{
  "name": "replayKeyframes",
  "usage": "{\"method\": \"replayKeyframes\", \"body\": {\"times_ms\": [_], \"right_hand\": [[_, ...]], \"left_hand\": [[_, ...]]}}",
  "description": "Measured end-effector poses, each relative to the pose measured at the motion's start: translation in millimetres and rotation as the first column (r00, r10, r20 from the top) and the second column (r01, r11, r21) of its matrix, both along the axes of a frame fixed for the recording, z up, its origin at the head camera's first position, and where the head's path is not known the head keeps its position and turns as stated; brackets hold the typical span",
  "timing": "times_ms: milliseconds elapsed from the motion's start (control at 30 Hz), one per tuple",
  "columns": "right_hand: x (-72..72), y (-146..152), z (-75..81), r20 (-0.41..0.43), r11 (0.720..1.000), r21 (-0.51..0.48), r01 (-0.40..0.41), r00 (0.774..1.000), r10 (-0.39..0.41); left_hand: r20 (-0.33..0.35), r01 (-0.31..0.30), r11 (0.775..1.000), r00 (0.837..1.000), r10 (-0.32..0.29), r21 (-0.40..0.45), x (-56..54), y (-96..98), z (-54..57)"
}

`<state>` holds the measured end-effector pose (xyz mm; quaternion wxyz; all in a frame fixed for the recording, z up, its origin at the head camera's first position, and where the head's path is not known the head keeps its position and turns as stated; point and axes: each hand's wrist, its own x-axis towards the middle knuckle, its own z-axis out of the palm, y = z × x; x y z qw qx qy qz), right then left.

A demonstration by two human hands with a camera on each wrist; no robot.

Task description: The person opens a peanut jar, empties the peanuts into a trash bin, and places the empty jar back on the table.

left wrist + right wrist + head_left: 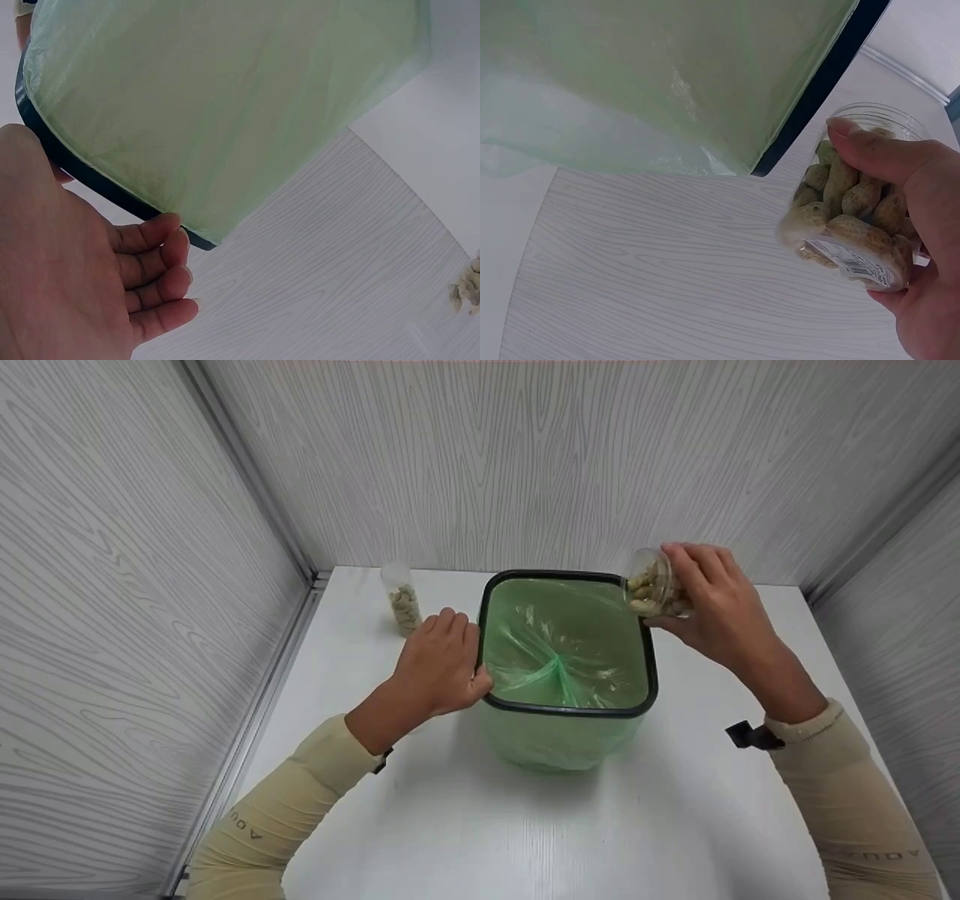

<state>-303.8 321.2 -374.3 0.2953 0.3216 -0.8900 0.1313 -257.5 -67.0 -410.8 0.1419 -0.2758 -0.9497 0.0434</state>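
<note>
A trash bin [651, 690] with a dark rim and a green plastic bag lining it stands on the white table. The bag [556, 660] bunches to a point inside. My left hand [442, 664] grips the rim at its left side, thumb on top; the left wrist view shows fingers [154, 262] curled at the dark edge. At the rim's far right corner, my right hand [716, 604] holds a clear jar [855, 210] of unshelled peanuts, tipped with its mouth towards the bin. The peanuts [840, 187] are still inside the jar.
A tall clear container [401, 600] partly filled with peanuts or similar pieces stands at the table's back left. Wood-grain panels [450, 457] enclose the white table [480, 832] at the back and on both sides.
</note>
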Motion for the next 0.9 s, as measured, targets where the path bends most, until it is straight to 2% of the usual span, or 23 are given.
{"method": "replayKeyframes", "body": {"times_ms": [233, 467, 767, 900], "right_hand": [[-1.1, -0.2, -2.0, 0.029, 0.999, 0.044, -0.005, 1.000, 0.004], [-2.8, 0.8, -2.0, 0.021, 0.998, 0.062, -0.031, 0.999, 0.030], [-4.0, -0.5, 0.2, 0.006, 0.995, 0.084, -0.050, 0.999, 0.050], [-4.1, -0.6, 0.5, 0.000, 0.994, 0.096, -0.056, 0.998, 0.056]], "left_hand": [[-0.014, 0.004, 1.000, 1.000, -0.004, -0.005, -1.1, 1.7, -1.4], [-0.050, 0.023, 1.000, 0.998, -0.023, 0.009, -1.3, 2.8, -0.9], [0.021, -0.007, 1.000, 1.000, 0.007, -0.016, -1.8, 2.9, 0.5], [0.014, -0.003, 1.000, 1.000, 0.003, -0.010, -1.3, 2.3, -1.1]]}}
